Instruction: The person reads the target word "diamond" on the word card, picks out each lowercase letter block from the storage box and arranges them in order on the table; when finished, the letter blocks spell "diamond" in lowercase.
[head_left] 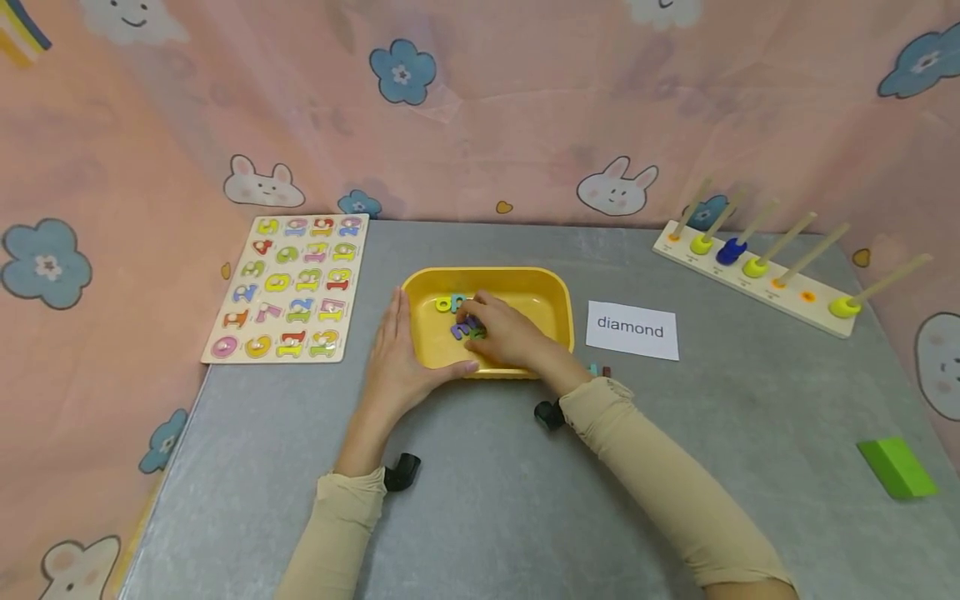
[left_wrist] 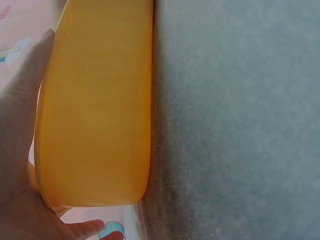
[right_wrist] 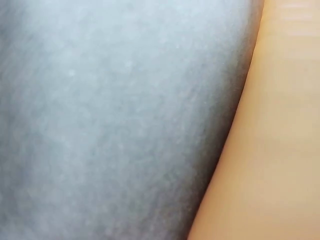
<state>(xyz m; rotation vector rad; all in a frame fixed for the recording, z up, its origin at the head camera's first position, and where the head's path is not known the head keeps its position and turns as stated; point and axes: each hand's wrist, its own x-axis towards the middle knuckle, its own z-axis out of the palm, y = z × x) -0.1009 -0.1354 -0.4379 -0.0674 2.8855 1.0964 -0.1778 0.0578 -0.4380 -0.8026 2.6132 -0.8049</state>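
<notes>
A yellow tray (head_left: pixel 536 287) sits on the grey table with several small coloured letters in it, among them a yellow one (head_left: pixel 443 305) and a purple one (head_left: pixel 460 332). My left hand (head_left: pixel 401 367) rests along the tray's left wall and near corner, fingers straight and thumb over the near rim; the left wrist view shows this hand (left_wrist: pixel 20 150) against the tray wall (left_wrist: pixel 97 105). Inside the tray, my right hand (head_left: pixel 506 332) has bent fingers down among the letters; whether they pinch one is hidden. The right wrist view shows the table and a blurred tan surface.
A card reading "diamond" (head_left: pixel 632 331) lies right of the tray. At the left is a number board (head_left: pixel 288 292); at the back right stands a peg board (head_left: pixel 738 271) with rings. A green block (head_left: pixel 897 468) lies far right. Small pieces (head_left: pixel 606 372) lie beside my right forearm.
</notes>
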